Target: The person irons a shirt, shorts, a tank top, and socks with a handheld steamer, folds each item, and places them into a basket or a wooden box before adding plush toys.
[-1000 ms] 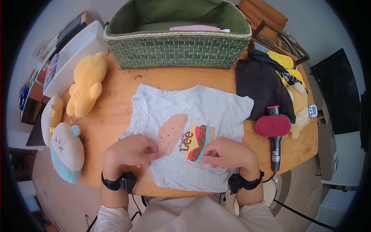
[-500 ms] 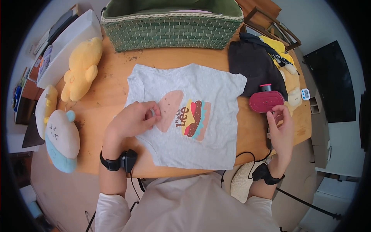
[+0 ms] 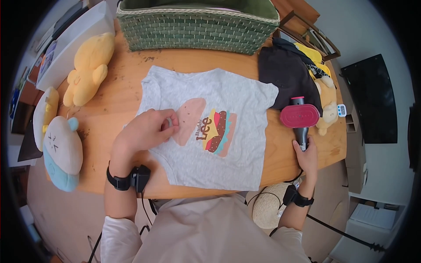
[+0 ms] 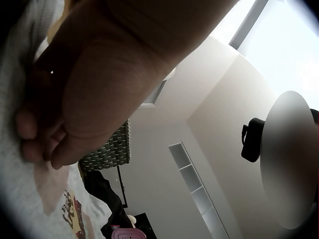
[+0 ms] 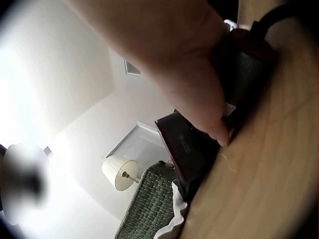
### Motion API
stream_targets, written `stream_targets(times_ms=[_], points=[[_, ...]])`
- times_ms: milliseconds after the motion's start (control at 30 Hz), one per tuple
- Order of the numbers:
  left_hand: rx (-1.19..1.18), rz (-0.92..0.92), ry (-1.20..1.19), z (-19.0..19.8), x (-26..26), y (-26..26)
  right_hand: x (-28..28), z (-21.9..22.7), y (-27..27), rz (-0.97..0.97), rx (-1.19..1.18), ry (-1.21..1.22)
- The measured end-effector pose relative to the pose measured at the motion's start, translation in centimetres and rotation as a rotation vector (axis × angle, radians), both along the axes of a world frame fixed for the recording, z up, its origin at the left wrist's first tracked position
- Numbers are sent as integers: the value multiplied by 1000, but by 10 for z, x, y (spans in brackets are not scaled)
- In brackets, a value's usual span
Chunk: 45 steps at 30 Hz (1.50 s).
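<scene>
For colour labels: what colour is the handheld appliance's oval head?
The oval head is deep pinkish red, clearest in the head view.

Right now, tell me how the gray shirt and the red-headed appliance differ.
The gray shirt is printed cloth; the red-headed appliance looks rigid, with a dark handle. The shirt lies spread out, while the appliance is compact and much smaller. The right hand grips the appliance, not the shirt. Both are at the wooden table.
</scene>
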State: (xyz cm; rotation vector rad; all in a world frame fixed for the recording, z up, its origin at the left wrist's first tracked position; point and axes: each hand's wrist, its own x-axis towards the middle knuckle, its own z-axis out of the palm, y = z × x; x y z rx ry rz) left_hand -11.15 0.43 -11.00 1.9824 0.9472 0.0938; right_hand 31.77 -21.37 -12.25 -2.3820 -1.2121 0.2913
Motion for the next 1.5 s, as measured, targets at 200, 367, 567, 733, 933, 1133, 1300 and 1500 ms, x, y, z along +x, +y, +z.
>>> stream_targets(times_ms=[200,367,567,733,933,1133,1300,1500], points=[[24,-11,-7,-2,-1,1,22,-1,-4,89,-38,174],[11,-10,-19,-4,-1,1,9,6,-2,56,20,375],[6,6,-22,-5,-2,1,-11,18,-7,-10,87,628],[-165,226,97,5,1,1,-38,29,-15,57,172,407],[-217,295,138,6,0,5,-102,53,-11,234,238,433],[-216,339,128,-8,-12,21,-153,53,13,600,102,170],[-271,339,82,-12,-22,29,-179,46,28,693,81,84],[-360,271,-12,-10,-27,32,-200,40,36,716,105,60]])
